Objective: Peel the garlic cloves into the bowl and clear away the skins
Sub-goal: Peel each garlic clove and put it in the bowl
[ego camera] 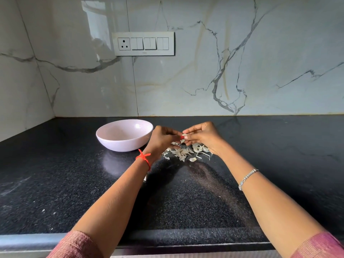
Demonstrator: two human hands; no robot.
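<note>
Pinching one garlic clove (184,137) between both hands, just above the centre of the frame. My left hand (161,139) comes in from the left with its fingers curled, thumb and fingertips closed on the clove's left end. My right hand (203,136) meets it from the right, with thumb and forefinger nipped on the other end. A pale scrap of skin hangs from the clove between my fingertips. How much of the clove is bare I cannot tell; it is too small and mostly covered by my fingers.

Below the hands, at frame centre, a loose pile of skins (183,153) lies on the black speckled countertop (55,174). The pile sits under and slightly toward the viewer from the clove, part of it hidden behind my right wrist.

The bowl (119,144), pale pink and round, stands upright on the counter left of centre, just beside my left hand and apart from the skins. Its bottom is out of my sight from this angle.

A red thread (144,158) is tied on my left wrist and a silver bracelet (247,178) sits on my right forearm. Pink sleeves show at the bottom corners.

A white switch panel (144,43) is set in the veined marble wall (251,53), upper middle of the frame.
</note>
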